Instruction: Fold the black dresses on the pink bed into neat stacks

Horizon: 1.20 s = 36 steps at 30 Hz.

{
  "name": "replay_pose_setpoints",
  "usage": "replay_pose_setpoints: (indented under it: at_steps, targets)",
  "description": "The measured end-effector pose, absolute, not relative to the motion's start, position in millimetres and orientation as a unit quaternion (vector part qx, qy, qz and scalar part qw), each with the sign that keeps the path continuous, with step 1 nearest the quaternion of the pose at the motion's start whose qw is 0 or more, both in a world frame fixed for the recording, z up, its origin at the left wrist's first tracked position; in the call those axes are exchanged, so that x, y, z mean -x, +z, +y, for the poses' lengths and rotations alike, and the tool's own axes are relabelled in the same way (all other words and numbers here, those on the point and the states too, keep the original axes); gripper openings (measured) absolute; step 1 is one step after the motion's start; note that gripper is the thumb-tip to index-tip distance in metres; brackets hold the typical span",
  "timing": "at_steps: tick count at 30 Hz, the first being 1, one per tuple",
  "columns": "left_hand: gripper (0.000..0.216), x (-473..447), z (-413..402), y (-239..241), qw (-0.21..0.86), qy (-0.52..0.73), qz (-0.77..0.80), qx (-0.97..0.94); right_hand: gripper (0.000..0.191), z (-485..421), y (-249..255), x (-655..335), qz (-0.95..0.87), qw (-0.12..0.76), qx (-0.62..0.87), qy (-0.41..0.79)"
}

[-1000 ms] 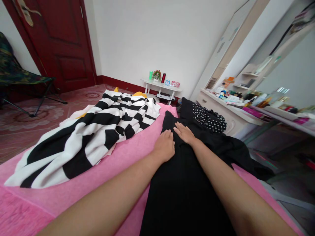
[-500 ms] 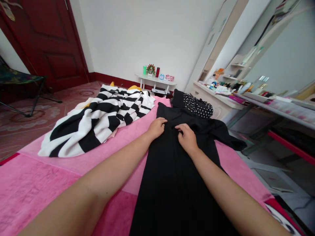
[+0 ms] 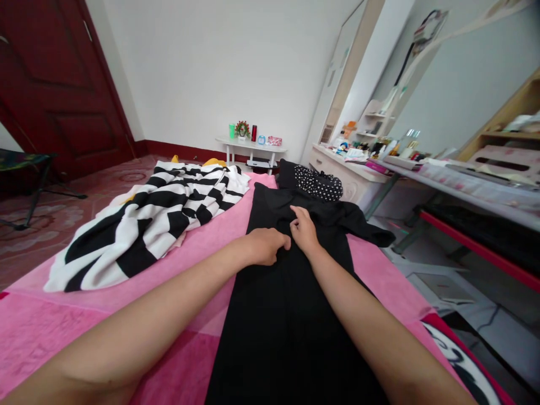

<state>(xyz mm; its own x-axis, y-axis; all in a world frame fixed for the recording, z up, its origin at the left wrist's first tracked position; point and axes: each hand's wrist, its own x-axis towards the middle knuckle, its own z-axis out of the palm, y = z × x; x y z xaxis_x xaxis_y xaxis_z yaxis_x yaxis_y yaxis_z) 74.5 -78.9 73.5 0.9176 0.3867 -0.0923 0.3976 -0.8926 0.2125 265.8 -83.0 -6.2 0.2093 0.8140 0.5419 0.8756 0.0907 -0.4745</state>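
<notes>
A long black garment [image 3: 291,315] lies flat down the middle of a pink bed cover [image 3: 202,247]. Both of my hands rest on its upper part, side by side. My left hand [image 3: 265,246] has its fingers curled and pressed on the black cloth. My right hand [image 3: 302,229] sits just right of it, fingers partly bent, with one finger stretched out along the fabric. Whether either hand pinches the cloth is not clear.
A black-and-white striped garment [image 3: 156,219] lies on the bed's left side. A black polka-dot piece [image 3: 318,183] sits past the black garment. A small white table [image 3: 251,149] stands by the far wall, a cluttered dresser [image 3: 358,163] at right, a dark red door [image 3: 54,84] at left.
My hands went from lying flat on the black garment to curled fingers, and drew slightly nearer along it. The camera view shifted right and back.
</notes>
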Motion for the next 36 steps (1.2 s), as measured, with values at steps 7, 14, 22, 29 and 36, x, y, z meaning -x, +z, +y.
replay_pose_setpoints:
  at_steps: [7,14,22,29,36]
  targets:
    - [0.023,-75,-96,83,0.157,-0.111,0.082,-0.978,0.07,-78,-10,-268,-0.681,0.36,0.638,0.011]
    - [0.015,-78,-90,80,0.227,-0.051,0.044,-0.971,0.065,-75,-12,-268,-0.667,0.383,0.637,-0.051]
    - [0.01,-87,-76,54,0.468,-0.077,0.055,-0.879,0.042,-81,-4,-264,-0.651,0.28,0.703,-0.058]
    - [0.061,-97,-30,16,0.2,0.305,0.276,-0.889,0.041,-84,-6,-261,-0.62,0.341,0.704,-0.053]
    - [0.063,-97,-20,-8,0.131,0.158,0.295,-0.933,0.031,-83,25,-297,-0.563,0.334,0.732,-0.19]
